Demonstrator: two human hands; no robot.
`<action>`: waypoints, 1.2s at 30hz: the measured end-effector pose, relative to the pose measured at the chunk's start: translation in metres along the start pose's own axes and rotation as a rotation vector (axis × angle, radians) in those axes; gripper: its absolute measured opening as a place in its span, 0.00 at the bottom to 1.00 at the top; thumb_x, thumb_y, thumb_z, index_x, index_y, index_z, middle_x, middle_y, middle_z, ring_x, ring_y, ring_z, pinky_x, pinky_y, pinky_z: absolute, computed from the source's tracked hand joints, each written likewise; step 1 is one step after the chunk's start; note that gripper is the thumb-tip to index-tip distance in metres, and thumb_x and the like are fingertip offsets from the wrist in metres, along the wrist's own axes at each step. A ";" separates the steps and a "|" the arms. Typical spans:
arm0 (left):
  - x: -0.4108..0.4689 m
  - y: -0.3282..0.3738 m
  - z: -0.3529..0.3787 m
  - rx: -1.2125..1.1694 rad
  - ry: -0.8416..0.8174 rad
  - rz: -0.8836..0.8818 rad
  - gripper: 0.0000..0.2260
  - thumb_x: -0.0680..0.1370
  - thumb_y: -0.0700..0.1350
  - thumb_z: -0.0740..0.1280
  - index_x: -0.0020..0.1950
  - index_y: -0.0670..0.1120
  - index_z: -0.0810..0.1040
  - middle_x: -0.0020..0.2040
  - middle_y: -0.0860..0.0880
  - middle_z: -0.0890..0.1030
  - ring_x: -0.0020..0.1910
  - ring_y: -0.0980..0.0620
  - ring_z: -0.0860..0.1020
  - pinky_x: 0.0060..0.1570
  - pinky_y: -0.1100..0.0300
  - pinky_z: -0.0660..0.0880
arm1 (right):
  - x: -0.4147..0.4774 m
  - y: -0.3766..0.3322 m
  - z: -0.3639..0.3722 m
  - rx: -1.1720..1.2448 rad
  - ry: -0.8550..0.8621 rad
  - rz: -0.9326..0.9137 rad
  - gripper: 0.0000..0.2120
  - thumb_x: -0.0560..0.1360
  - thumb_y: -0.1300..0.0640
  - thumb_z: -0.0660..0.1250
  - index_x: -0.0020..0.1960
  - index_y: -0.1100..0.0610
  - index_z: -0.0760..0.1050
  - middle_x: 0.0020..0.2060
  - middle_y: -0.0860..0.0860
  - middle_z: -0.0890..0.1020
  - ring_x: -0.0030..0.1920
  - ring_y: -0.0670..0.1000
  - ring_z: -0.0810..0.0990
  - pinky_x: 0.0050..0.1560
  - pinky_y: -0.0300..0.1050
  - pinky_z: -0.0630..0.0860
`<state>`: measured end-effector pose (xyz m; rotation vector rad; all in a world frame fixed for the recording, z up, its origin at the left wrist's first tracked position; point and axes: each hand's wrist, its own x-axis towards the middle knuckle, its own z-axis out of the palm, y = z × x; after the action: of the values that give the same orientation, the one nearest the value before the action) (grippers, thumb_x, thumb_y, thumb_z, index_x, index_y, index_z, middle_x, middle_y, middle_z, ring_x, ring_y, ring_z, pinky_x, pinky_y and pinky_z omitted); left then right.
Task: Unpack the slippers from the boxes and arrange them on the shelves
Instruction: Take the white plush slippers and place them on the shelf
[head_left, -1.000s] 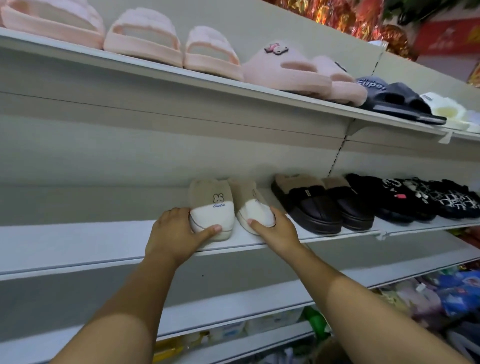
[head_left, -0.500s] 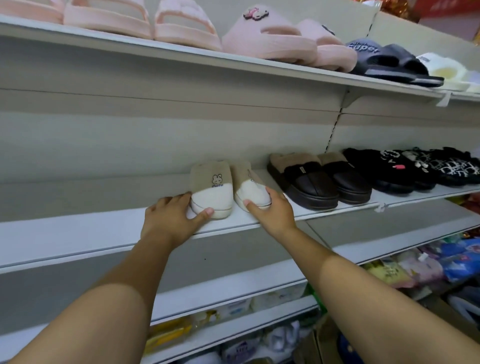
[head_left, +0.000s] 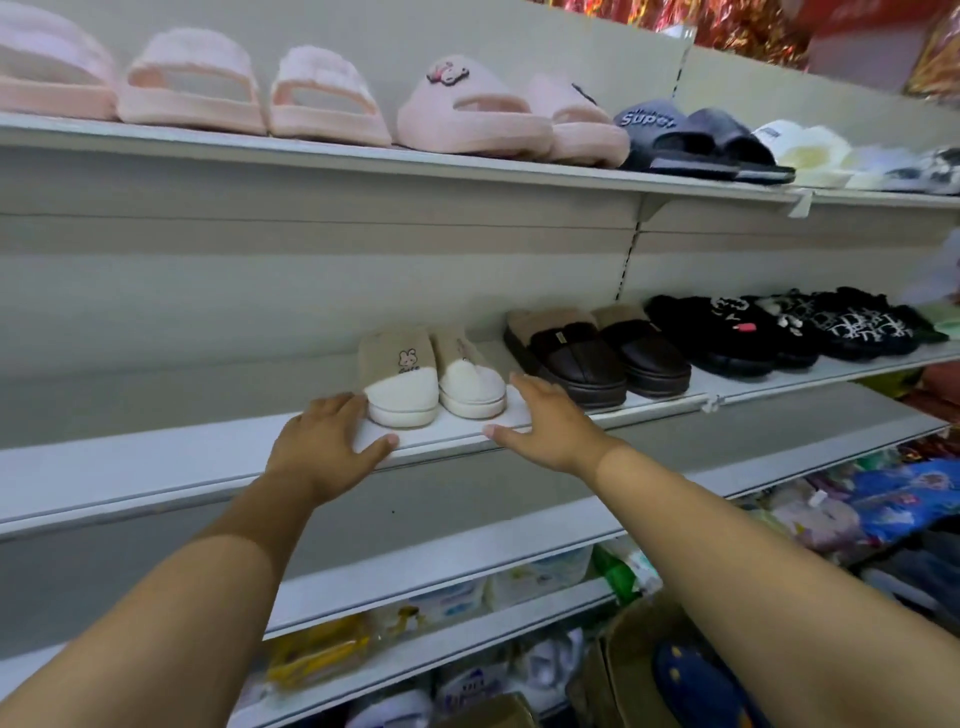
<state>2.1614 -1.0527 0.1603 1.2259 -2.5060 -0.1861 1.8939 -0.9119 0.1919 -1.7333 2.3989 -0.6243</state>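
A pair of beige and white slippers stands side by side on the middle shelf (head_left: 156, 467): the left slipper (head_left: 401, 382) has a small rabbit patch, the right slipper (head_left: 470, 382) sits against it. My left hand (head_left: 332, 441) lies open on the shelf just left of the pair, fingertips near the left slipper's toe. My right hand (head_left: 545, 421) is open in front of the shelf edge, just right of the pair, apart from it. A cardboard box (head_left: 623, 670) with a dark blue slipper (head_left: 691, 686) inside shows at the bottom.
Brown slippers (head_left: 582, 358) and black patterned ones (head_left: 779, 332) fill the middle shelf to the right. The top shelf (head_left: 467, 166) holds pink slippers (head_left: 192, 83), a dark pair (head_left: 691, 140) and pale ones. Packaged goods (head_left: 883, 499) fill the lower shelves.
Both hands have let go of the beige and white slippers and drawn back from them. The pair now stands straight and close together.
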 end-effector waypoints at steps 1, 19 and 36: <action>-0.005 0.005 -0.004 -0.008 0.016 -0.003 0.42 0.72 0.76 0.51 0.76 0.50 0.69 0.75 0.47 0.72 0.72 0.44 0.69 0.68 0.47 0.70 | -0.006 0.003 -0.008 -0.041 -0.016 -0.028 0.42 0.75 0.37 0.70 0.81 0.55 0.58 0.79 0.53 0.63 0.78 0.56 0.61 0.76 0.46 0.59; -0.099 0.230 0.015 -0.009 0.094 0.115 0.32 0.79 0.65 0.63 0.79 0.51 0.65 0.76 0.46 0.70 0.75 0.43 0.66 0.70 0.46 0.68 | -0.159 0.155 -0.075 -0.087 -0.091 -0.037 0.43 0.75 0.33 0.67 0.82 0.51 0.56 0.79 0.51 0.62 0.78 0.54 0.61 0.76 0.54 0.64; -0.140 0.430 0.165 -0.005 -0.191 0.287 0.34 0.78 0.67 0.62 0.78 0.49 0.66 0.75 0.46 0.71 0.72 0.44 0.69 0.70 0.47 0.67 | -0.298 0.376 -0.118 -0.236 -0.193 0.090 0.41 0.77 0.36 0.68 0.81 0.54 0.57 0.79 0.53 0.63 0.79 0.55 0.60 0.76 0.52 0.61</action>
<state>1.8627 -0.6823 0.0853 0.8681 -2.8083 -0.2471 1.6243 -0.5064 0.1082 -1.6671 2.4769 -0.1593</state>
